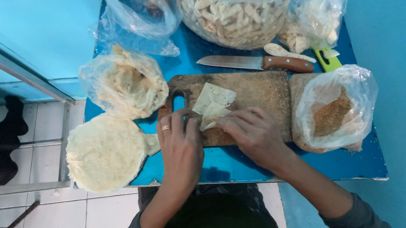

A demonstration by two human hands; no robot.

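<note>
A pale thin wrapper sheet (211,102) lies on a brown wooden cutting board (256,92). Both my hands pinch its near edge, folding or rolling it. My left hand (180,146), with a ring on one finger, holds the left side of the fold. My right hand (252,132) grips the right side, fingers curled over the wrapper.
A knife (255,62) with a wooden handle lies behind the board. A stack of round wrappers (106,151) and a bag of more (124,83) sit left. A bag of brown crumbs (332,112) stands right. Bags of finished rolls (231,9) fill the back of the blue table (238,164).
</note>
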